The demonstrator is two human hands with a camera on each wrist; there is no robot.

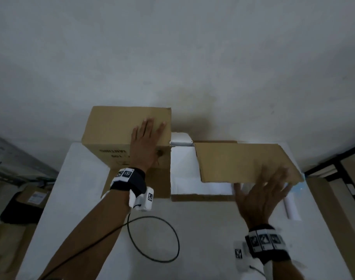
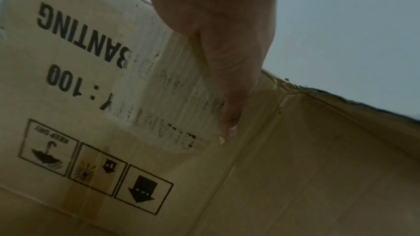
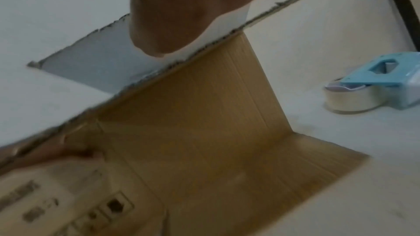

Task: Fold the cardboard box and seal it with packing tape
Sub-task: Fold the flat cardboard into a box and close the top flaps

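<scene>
White tabletop (image 1: 88, 199) carries the cardboard box (image 1: 112, 130), partly unfolded. From the head view, the left hand (image 1: 147, 146) lies flat on one panel; the right hand (image 1: 261, 197), fingers spread, lifts a flap (image 1: 243, 162). Right wrist view: tape dispenser (image 3: 372, 85) waits nearby. Better to fold along the crease while keeping the panel braced.

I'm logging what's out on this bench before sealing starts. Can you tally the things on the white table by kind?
Cardboard box: 1
Tape dispenser with packing tape: 1
White paper roll: 1
Black cable: 1
Hands on the box: 2, left hand and right hand
Total: 4 things, plus 2 hands
</scene>
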